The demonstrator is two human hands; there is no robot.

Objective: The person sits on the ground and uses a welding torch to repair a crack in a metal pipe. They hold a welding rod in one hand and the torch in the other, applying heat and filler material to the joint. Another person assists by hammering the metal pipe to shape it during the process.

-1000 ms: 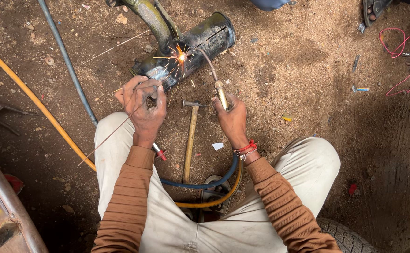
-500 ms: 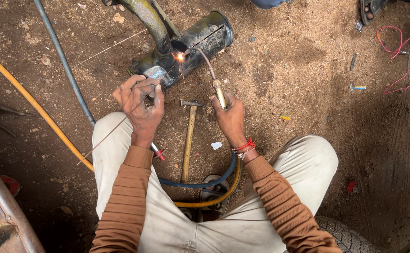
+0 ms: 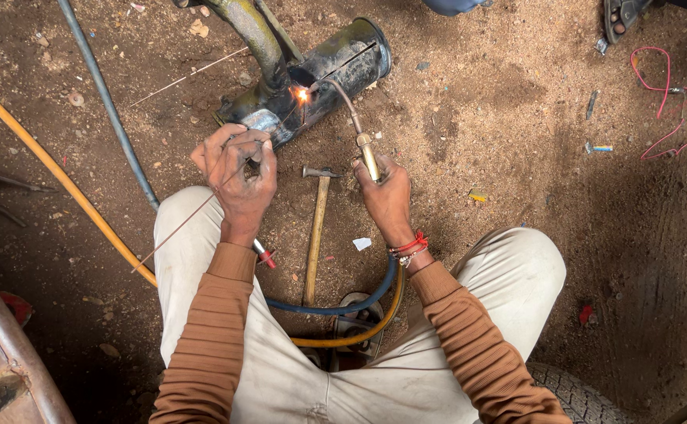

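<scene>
A: Far left: orange hose [image 3: 53, 177] running diagonally over the dirt ground [image 3: 516, 157], with a thinner grey-blue hose [image 3: 112, 106] just beside it, further up.

B: Then the left hand [image 3: 237, 169]?

A: Fingers bunched together, pinched on a thin filler rod [image 3: 194, 216]. Rod slanting from lower left up through the fingers toward the glowing spot [image 3: 303, 95].

B: And the workpiece?

A: Dark cylindrical muffler [image 3: 336, 67] lying on the ground at top centre, beyond both hands, joined to a curved greenish pipe [image 3: 253, 35]. Bright orange-white glow right at the joint between pipe and cylinder.

B: Between the knees?

A: Wooden-handled hammer [image 3: 316, 228] flat on the dirt, head pointing away from the body, untouched. Small red-handled tool [image 3: 265, 255] poking out just beside the left wrist. Blue and orange hoses looping together below the hammer, near a sandal [image 3: 355, 330].

B: Right hand [image 3: 387, 196]?

A: Closed around the brass handle of a gas welding torch [image 3: 359, 133]. Bent neck of the torch arching up and left, tip at the glow. Red thread bracelet [image 3: 410, 245] on that wrist.

B: Further right?

A: Bare dirt with scattered scraps, a tangle of red wire [image 3: 661, 94] near the top right edge, well apart from the hands. Tyre tread [image 3: 587, 396] at the bottom right, touching the light trouser leg.
</scene>
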